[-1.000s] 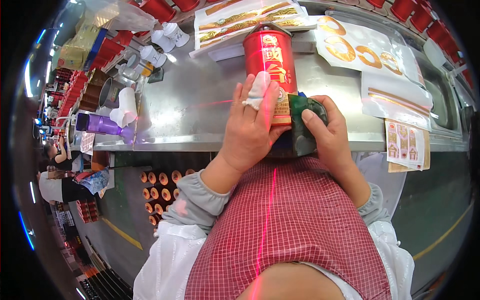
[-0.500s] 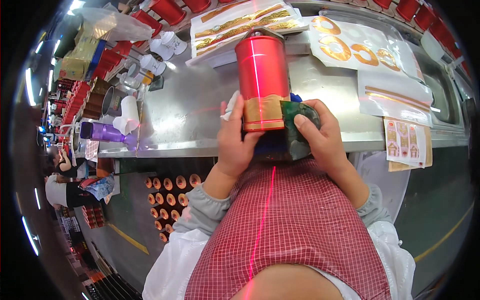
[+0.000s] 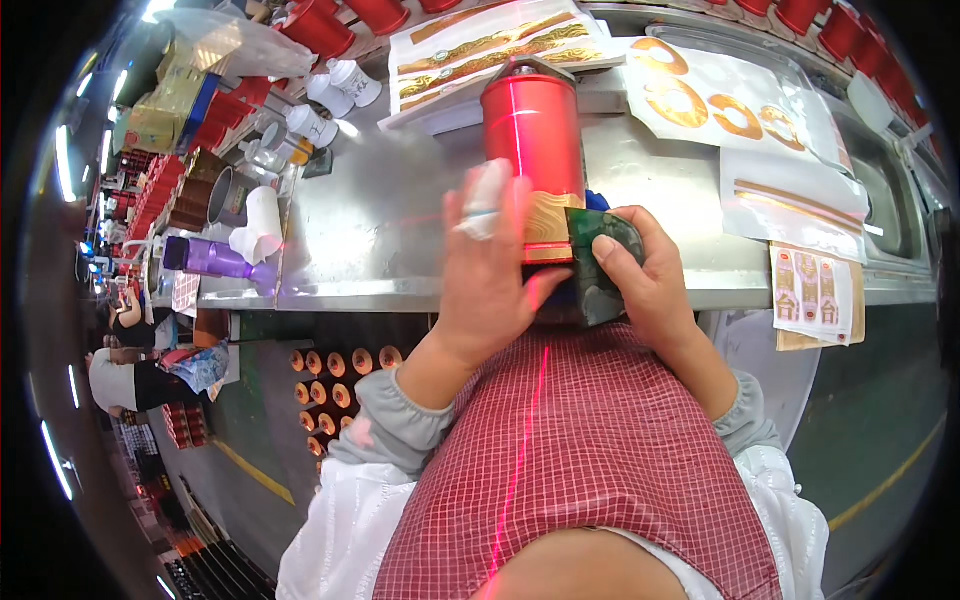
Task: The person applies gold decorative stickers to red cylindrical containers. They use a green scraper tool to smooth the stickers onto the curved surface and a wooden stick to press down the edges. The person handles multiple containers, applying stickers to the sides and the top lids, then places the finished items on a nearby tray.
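Note:
A red metal canister [image 3: 540, 135] lies on its side over the bench, with a gold patterned band [image 3: 552, 222] around its near end. My left hand [image 3: 485, 270] is at the canister's left side, fingers stretched out and blurred, with a white wrap [image 3: 484, 200] on one finger. Its thumb reaches toward the canister's near end. My right hand [image 3: 648, 265] grips a flat dark-green scraper-like piece [image 3: 605, 260] between thumb and fingers, its edge beside the band. Something blue [image 3: 595, 200] shows behind that piece. A pink laser line runs down the canister.
Sheets of gold stickers [image 3: 700, 95] lie at the back right, and gold strip sheets [image 3: 490, 50] behind the canister. White bottles [image 3: 330, 95], a paper roll [image 3: 262, 215] and a purple bottle [image 3: 215, 258] are at left. A sink [image 3: 880, 185] is at far right.
My left hand has shifted right and lifted its fingers from their hold around the canister. More of the gold band's pattern shows. My right hand keeps its grip on the green piece.

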Demonstrator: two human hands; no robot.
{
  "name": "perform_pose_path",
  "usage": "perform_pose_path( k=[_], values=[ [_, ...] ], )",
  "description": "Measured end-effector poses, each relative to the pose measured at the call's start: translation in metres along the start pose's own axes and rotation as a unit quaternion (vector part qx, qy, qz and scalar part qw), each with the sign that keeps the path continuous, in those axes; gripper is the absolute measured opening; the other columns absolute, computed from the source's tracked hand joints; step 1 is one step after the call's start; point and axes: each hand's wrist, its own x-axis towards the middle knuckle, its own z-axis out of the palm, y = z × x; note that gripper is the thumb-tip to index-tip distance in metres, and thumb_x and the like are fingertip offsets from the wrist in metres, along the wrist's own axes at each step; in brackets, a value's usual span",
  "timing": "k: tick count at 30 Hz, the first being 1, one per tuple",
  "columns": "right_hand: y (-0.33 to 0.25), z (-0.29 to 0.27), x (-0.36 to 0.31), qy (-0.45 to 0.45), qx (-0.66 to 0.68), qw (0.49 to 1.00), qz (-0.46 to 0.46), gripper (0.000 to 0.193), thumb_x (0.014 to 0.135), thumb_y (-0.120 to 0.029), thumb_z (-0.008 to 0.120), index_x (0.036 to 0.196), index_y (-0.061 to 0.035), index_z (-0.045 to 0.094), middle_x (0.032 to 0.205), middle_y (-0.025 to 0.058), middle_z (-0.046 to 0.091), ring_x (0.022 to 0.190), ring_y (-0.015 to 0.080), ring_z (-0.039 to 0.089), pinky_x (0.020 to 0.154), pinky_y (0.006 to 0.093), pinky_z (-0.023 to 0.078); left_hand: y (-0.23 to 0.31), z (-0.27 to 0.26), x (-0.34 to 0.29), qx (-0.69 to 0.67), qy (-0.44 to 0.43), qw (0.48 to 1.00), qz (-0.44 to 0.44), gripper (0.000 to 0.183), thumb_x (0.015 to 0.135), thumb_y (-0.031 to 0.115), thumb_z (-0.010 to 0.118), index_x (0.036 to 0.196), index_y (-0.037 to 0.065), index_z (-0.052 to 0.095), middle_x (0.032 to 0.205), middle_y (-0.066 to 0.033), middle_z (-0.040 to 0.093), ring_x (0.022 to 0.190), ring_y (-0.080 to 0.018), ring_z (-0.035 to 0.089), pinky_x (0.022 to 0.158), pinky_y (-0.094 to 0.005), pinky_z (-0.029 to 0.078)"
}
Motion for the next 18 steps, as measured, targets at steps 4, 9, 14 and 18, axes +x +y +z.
perform_pose_path(
  k=[4,9,14,18],
  values=[
    [-0.002,0.001,0.000,-0.007,0.010,1.000,0.024,0.021,0.089,-0.016,0.060,0.102,0.0003,0.056,0.083,0.0027,0.059,0.077,0.0083,0.053,0.070,0.0254,0.046,-0.018,0.016,-0.015,-0.099,0.035,0.994,-0.023,0.076,0.083,0.027,0.072,0.140,-0.007,0.037,0.135,-0.0263,0.049,0.125,-0.0412,0.049,0.107,-0.0431,0.035],
    [0.004,0.000,-0.001,-0.014,-0.018,1.000,-0.016,0.023,0.088,-0.017,0.062,0.102,0.0002,0.057,0.082,0.0050,0.061,0.077,0.0106,0.056,0.071,0.0278,0.047,-0.028,0.013,-0.038,-0.120,-0.022,0.985,-0.123,0.083,0.082,0.033,0.073,0.142,-0.007,0.033,0.139,-0.0286,0.043,0.130,-0.0431,0.043,0.110,-0.0528,0.028],
    [0.000,-0.005,0.002,-0.023,-0.093,0.993,-0.065,0.024,0.087,-0.018,0.062,0.102,0.0005,0.057,0.082,0.0112,0.062,0.076,0.0220,0.062,0.071,0.0335,0.049,-0.015,0.013,-0.020,-0.073,-0.013,0.995,-0.074,0.088,0.077,0.031,0.075,0.143,-0.008,0.031,0.142,-0.0297,0.040,0.130,-0.0453,0.042,0.109,-0.0486,0.033],
    [0.014,-0.024,0.001,0.106,-0.323,0.900,-0.272,0.015,0.082,-0.010,0.060,0.094,-0.0023,0.057,0.083,0.0139,0.059,0.078,0.0348,0.059,0.069,0.0433,0.047,-0.028,0.028,-0.035,-0.252,0.009,0.956,-0.152,0.089,0.093,0.059,0.048,0.148,-0.007,0.022,0.145,-0.0204,0.041,0.126,-0.0252,0.049,0.104,-0.0349,0.037]
  ],
)
